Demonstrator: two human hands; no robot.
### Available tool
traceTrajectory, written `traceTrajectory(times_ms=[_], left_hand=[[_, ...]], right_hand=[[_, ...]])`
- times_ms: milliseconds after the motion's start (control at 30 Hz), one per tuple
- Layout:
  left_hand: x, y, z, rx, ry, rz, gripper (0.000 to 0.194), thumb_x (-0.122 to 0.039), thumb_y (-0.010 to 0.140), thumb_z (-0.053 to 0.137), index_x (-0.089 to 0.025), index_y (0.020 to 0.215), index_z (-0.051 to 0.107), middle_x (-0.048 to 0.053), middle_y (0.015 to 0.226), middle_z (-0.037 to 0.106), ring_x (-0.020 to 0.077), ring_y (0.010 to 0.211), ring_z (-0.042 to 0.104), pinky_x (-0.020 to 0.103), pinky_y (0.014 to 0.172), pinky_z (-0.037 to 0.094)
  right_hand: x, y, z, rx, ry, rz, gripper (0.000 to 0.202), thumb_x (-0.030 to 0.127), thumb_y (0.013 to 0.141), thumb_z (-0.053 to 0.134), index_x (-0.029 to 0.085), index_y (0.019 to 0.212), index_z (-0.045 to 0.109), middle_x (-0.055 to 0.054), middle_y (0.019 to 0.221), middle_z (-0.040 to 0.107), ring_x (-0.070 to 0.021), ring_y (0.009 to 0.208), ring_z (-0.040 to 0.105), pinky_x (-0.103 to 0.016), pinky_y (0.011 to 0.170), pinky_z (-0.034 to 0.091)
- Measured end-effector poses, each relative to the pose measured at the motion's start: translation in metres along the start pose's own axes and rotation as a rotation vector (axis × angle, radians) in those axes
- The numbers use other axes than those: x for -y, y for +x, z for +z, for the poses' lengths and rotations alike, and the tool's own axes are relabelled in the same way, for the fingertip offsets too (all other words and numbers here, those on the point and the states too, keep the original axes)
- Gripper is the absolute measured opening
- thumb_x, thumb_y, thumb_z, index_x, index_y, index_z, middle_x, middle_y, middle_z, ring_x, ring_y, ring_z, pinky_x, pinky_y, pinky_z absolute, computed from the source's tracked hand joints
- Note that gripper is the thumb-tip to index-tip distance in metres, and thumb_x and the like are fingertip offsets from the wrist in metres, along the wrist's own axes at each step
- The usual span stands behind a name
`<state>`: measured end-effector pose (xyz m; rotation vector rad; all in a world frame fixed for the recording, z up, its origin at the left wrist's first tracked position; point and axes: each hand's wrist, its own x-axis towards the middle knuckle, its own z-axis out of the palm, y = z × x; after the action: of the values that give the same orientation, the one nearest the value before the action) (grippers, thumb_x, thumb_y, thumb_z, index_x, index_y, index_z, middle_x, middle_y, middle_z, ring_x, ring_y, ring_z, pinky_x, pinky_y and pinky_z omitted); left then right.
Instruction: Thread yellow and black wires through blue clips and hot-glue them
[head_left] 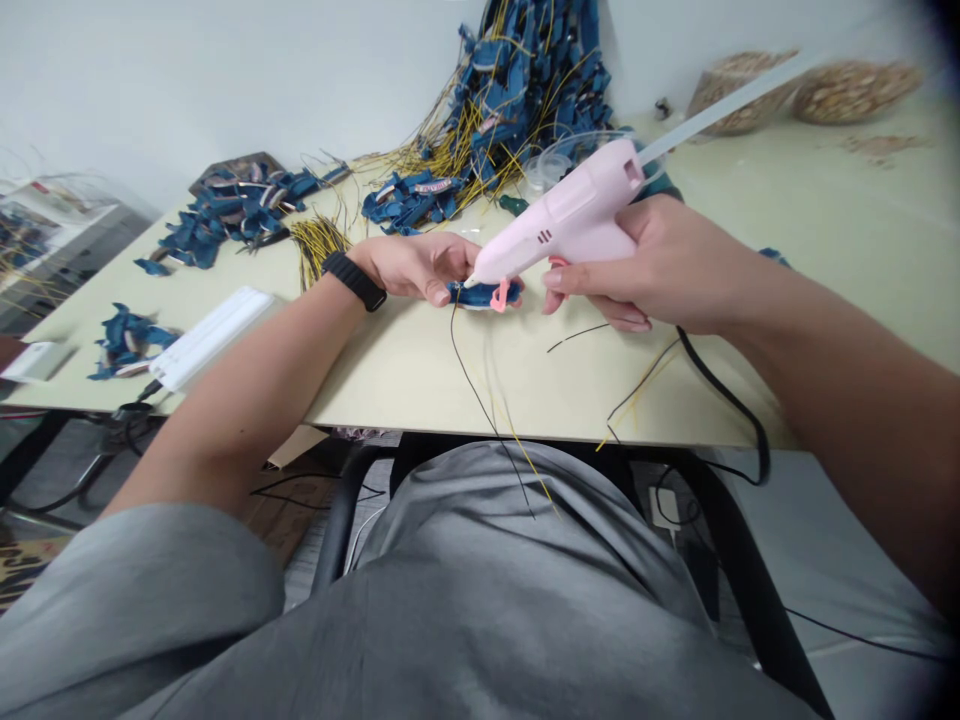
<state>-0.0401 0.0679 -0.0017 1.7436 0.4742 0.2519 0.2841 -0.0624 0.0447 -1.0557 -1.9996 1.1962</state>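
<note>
Grey cloth: shirt (480,600), wearer's own, nearest. Carton (34,568), floor, far L: dk lettering, cut off by frame, not fully legible. Table (390,390), pale yellow top. Wires (480,394), 1 blk + 1 yel., hanging over table edge from blue piece (480,296). Blue piece: just above tabletop, front of table, approx. ctr, pinched betw. thumb & fingers of L hand (416,265); blk wristband (355,280) on that wrist. R hand (675,265): closed round handle of glue gun (559,215), pale pink, no brand legible; tip at L end of blue piece. Glue stick (727,105), translucent, out of gun's rear. White box (206,338), L of L forearm, no writing legible. Yel. wire bundle (319,245), beyond L wrist. Cloth pcs. (409,205), blue, incl. label (435,187), white w/ small lettering, too blurred to read. Heap (517,100), blue pcs. + yel. wires, by wall. Bags (855,92), 2, tan contents, rear R.
</note>
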Motion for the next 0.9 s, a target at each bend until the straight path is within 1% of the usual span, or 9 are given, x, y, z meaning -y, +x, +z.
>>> traceTrajectory(times_ms=[67,167,300,400,500,567,700,800,900], left_hand=[[-0.0028,-0.001,0.0013,0.026,-0.028,-0.008,0.083,-0.053,0.056,0.125,-0.011,0.121,0.094,0.021,0.125,0.096,0.044,0.139,0.087,0.059,0.14,0.058],[-0.0045,-0.0018,0.0024,0.043,-0.046,0.002,0.075,-0.049,0.061,0.123,-0.012,0.119,0.094,0.019,0.125,0.097,0.0388,0.132,0.088,0.056,0.138,0.06],[-0.0029,-0.0004,0.0004,0.05,-0.036,0.023,0.071,-0.05,0.062,0.122,-0.014,0.117,0.095,0.018,0.125,0.097,0.0393,0.134,0.087,0.055,0.136,0.061],[-0.0018,0.0008,-0.0019,0.068,-0.036,0.035,0.071,-0.049,0.063,0.121,-0.013,0.119,0.095,0.018,0.121,0.097,0.0382,0.131,0.087,0.054,0.137,0.06],[-0.0015,0.0003,-0.0032,0.062,-0.042,0.019,0.079,-0.05,0.061,0.121,-0.013,0.127,0.096,0.02,0.128,0.097,0.0376,0.126,0.088,0.054,0.136,0.06],[-0.0011,-0.0008,-0.0037,0.052,-0.041,0.009,0.081,-0.051,0.059,0.121,-0.014,0.127,0.096,0.02,0.132,0.096,0.0379,0.125,0.088,0.054,0.134,0.06],[0.0002,-0.0023,-0.0042,0.032,-0.046,0.015,0.082,-0.05,0.058,0.121,-0.014,0.127,0.095,0.019,0.133,0.096,0.0374,0.124,0.087,0.054,0.134,0.06],[0.0,-0.0019,-0.0021,0.012,-0.04,0.027,0.084,-0.056,0.058,0.121,-0.014,0.125,0.094,0.019,0.13,0.096,0.0388,0.124,0.087,0.057,0.135,0.06],[-0.0012,-0.0012,0.0018,0.012,-0.037,0.045,0.081,-0.064,0.06,0.119,-0.016,0.121,0.094,0.017,0.124,0.096,0.0389,0.124,0.087,0.058,0.139,0.057]], right_hand=[[0.0001,0.0002,0.0005,-0.014,0.022,-0.002,0.022,0.026,0.113,0.091,0.022,0.092,0.089,0.007,0.051,0.047,-0.0126,0.044,0.043,-0.031,0.042,0.035],[-0.0024,0.001,0.0011,-0.026,0.024,0.011,0.02,0.025,0.113,0.091,0.021,0.094,0.089,0.006,0.053,0.048,-0.0133,0.044,0.044,-0.032,0.043,0.037],[-0.0046,0.0016,0.0002,-0.033,-0.012,-0.008,0.024,0.034,0.114,0.096,0.022,0.094,0.09,0.004,0.056,0.052,-0.0134,0.046,0.042,-0.034,0.045,0.04],[-0.0015,0.0003,-0.0004,-0.023,-0.017,0.016,0.021,0.03,0.114,0.092,0.022,0.094,0.091,0.005,0.051,0.051,-0.0139,0.044,0.043,-0.032,0.045,0.042],[0.0018,-0.0008,0.0001,-0.04,-0.007,0.036,0.021,0.027,0.113,0.092,0.021,0.093,0.091,0.004,0.052,0.055,-0.0131,0.043,0.044,-0.031,0.043,0.043],[0.0025,-0.0008,0.0007,-0.049,-0.012,0.041,0.021,0.028,0.113,0.094,0.021,0.094,0.09,0.003,0.054,0.057,-0.0129,0.044,0.046,-0.031,0.043,0.042],[0.0018,-0.0001,0.001,-0.056,-0.024,0.03,0.019,0.027,0.113,0.094,0.022,0.095,0.091,0.005,0.052,0.052,-0.0145,0.045,0.047,-0.031,0.044,0.039],[0.0002,-0.0003,0.0002,-0.066,-0.033,0.029,0.021,0.028,0.113,0.094,0.022,0.092,0.091,0.004,0.052,0.053,-0.0145,0.045,0.046,-0.033,0.044,0.039],[-0.0029,-0.0008,-0.0011,-0.067,-0.037,0.033,0.025,0.037,0.113,0.097,0.023,0.093,0.09,0.003,0.053,0.053,-0.015,0.045,0.044,-0.035,0.046,0.04]])
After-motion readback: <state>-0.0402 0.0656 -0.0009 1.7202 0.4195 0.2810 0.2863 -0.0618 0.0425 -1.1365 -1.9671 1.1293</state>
